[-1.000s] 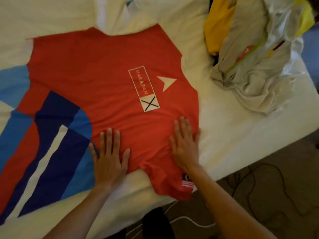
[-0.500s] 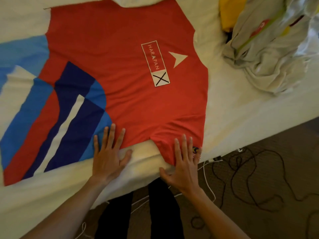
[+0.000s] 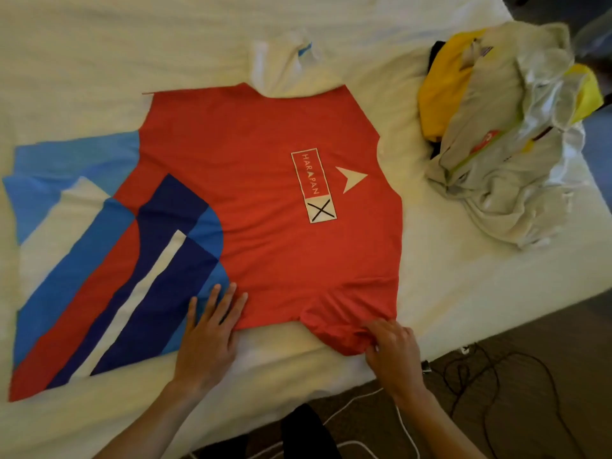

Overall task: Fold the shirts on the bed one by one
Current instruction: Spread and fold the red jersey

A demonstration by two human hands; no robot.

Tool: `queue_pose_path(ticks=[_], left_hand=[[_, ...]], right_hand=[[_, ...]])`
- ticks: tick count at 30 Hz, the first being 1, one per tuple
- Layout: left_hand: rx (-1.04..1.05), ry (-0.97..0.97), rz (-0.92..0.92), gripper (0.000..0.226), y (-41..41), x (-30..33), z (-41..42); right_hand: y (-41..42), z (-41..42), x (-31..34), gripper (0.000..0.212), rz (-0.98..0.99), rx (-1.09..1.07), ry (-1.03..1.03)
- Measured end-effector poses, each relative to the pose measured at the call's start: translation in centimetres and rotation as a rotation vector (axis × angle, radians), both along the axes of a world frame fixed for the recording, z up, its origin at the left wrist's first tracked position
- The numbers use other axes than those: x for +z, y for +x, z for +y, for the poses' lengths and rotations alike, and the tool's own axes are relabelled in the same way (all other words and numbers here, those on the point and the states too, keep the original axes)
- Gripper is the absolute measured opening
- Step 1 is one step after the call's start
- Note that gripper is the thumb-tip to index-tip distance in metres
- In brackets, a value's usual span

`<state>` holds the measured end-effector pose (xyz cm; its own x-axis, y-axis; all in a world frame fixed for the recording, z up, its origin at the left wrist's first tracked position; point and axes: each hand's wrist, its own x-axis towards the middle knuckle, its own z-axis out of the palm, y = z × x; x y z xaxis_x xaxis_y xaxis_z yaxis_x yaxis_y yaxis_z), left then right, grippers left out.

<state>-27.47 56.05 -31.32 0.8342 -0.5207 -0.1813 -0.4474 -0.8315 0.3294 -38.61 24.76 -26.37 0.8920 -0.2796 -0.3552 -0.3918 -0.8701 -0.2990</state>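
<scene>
Red shirt [image 3: 265, 193] is lying flat near the bed's [image 3: 463, 293] front edge. Left hand [image 3: 207, 339] is pressing it, fingers spread; right hand [image 3: 394, 349] is pinching its sleeve. Crumpled shirts [image 3: 503, 134] are sitting at the right edge.

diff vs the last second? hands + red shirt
The right hand slid from flat on the red shirt toward the bed's edge and now pinches its near sleeve. The left hand also drew back, still flat at the hem. Shirt still spread; clothes pile untouched.
</scene>
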Motion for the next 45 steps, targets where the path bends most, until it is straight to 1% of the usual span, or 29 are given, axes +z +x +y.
queue_pose_path(ticks=[2, 4, 5, 7, 9, 10, 12, 13, 14, 15, 16, 17, 20, 22, 25, 26, 28, 29, 31, 32, 33, 34, 35, 37, 39, 40, 42, 44, 45], left_hand=[[-0.025, -0.144, -0.075, 0.049, 1.1, 0.4, 0.1], [0.024, -0.269, -0.099, 0.039, 2.9, 1.0, 0.1], [0.079, -0.307, -0.059, 0.037, 4.2, 1.5, -0.1], [0.191, -0.348, 0.089, 0.036, 7.0, 2.5, -0.4], [0.229, -0.379, 0.213, 0.026, 9.8, 3.0, -0.9], [0.246, -0.385, 0.252, 0.019, 11.1, 3.0, -1.3], [0.344, -0.386, 0.269, 0.008, 13.5, 2.8, -2.1], [0.411, -0.376, 0.255, 0.009, 14.4, 2.5, -2.5], [0.465, -0.35, 0.246, 0.012, 15.2, 2.0, -2.8], [0.497, -0.303, 0.254, 0.012, 15.6, 1.7, -2.9], [0.503, -0.264, 0.278, 0.009, 15.8, 1.4, -3.1], [0.497, -0.234, 0.301, 0.011, 15.9, 1.2, -3.3], [0.465, -0.219, 0.271, 0.013, 15.7, 0.6, -3.9], [0.468, -0.242, 0.262, 0.015, 15.7, 0.3, -4.2], [0.456, -0.261, 0.236, 0.009, 15.5, -0.5, -3.9], [0.449, -0.259, 0.217, 0.007, 15.5, -0.8, -3.8], [0.438, -0.253, 0.191, 0.006, 15.4, -1.0, -3.9], [0.43, -0.26, 0.186, 0.007, 15.3, -0.9, -4.0], [0.41, -0.27, 0.165, 0.007, 15.0, -0.4, -4.0], [0.402, -0.259, 0.142, 0.008, 14.7, -0.1, -3.8], [0.394, -0.235, 0.114, 0.013, 14.3, 0.3, -3.4], [0.38, -0.207, 0.081, 0.019, 13.9, 0.6, -2.8], [0.359, -0.167, 0.047, 0.027, 13.5, 1.0, -2.1], [0.322, -0.045, -0.026, 0.044, 12.6, 1.6, -0.1], [0.343, 0.091, -0.056, 0.057, 11.4, 2.1, 2.2], [0.367, 0.145, -0.061, 0.06, 10.9, 2.3, 3.5], [0.43, 0.246, -0.035, 0.062, 9.9, 2.9, 6.2], [0.508, 0.298, 0.009, 0.056, 9.7, 3.7, 9.2], [0.55, 0.287, 0.044, 0.048, 9.8, 4.1, 10.8]], right_hand=[[3.7, -1.9, 1.5, 0.016, 0.179, 0.007, 0.033], [8.6, -4.0, 2.9, 0.022, 0.343, 0.114, 0.088], [11.4, -4.9, 3.6, 0.026, 0.411, 0.171, 0.128], [17.1, -6.2, 4.9, 0.022, 0.471, 0.258, 0.169], [22.5, -6.9, 5.7, 0.018, 0.412, 0.301, 0.151], [24.9, -6.9, 6.0, 0.019, 0.319, 0.293, 0.148], [28.2, -6.5, 6.1, 0.028, 0.019, 0.244, 0.109], [28.9, -6.1, 5.8, 0.04, -0.118, 0.201, 0.049], [29.1, -5.8, 5.3, 0.054, -0.209, 0.15, -0.025], [28.4, -5.2, 4.7, 0.065, -0.252, 0.087, -0.072], [27.3, -4.7, 4.0, 0.07, -0.259, 0.017, -0.073], [25.9, -4.3, 3.1, 0.07, -0.228, -0.061, -0.046], [20.9, -4.2, 0.2, 0.064, -0.069, -0.291, -0.007], [18.6, -4.8, -1.2, 0.066, -0.045, -0.37, -0.018], [17.7, -6.0, -2.3, 0.061, -0.053, -0.384, -0.031], [17.8, -6.7, -2.5, 0.053, -0.063, -0.373, -0.026], [18.1, -8.2, -2.6, 0.029, -0.104, -0.368, 0.001], [18.4, -8.8, -2.5, 0.022, -0.104, -0.388, 0.01], [18.8, -9.0, -2.4, 0.023, -0.039, -0.428, -0.058], [19.0, -8.2, -2.3, 0.03, -0.005, -0.424, -0.149], [19.2, -6.8, -2.3, 0.04, 0.004, -0.397, -0.24], [19.3, -5.0, -2.2, 0.051, -0.032, -0.332, -0.296], [19.5, -2.7, -2.0, 0.059, -0.108, -0.219, -0.301], [19.8, 2.0, -2.1, 0.064, -0.266, 0.075, -0.203], [20.4, 6.6, -2.6, 0.062, -0.316, 0.32, -0.062], [20.9, 8.6, -2.8, 0.06, -0.287, 0.398, -0.018], [22.2, 12.0, -3.1, 0.059, -0.194, 0.466, -0.011], [23.5, 14.2, -3.3, 0.06, -0.106, 0.461, -0.05], [24.0, 14.8, -3.4, 0.057, -0.062, 0.452, -0.071]])
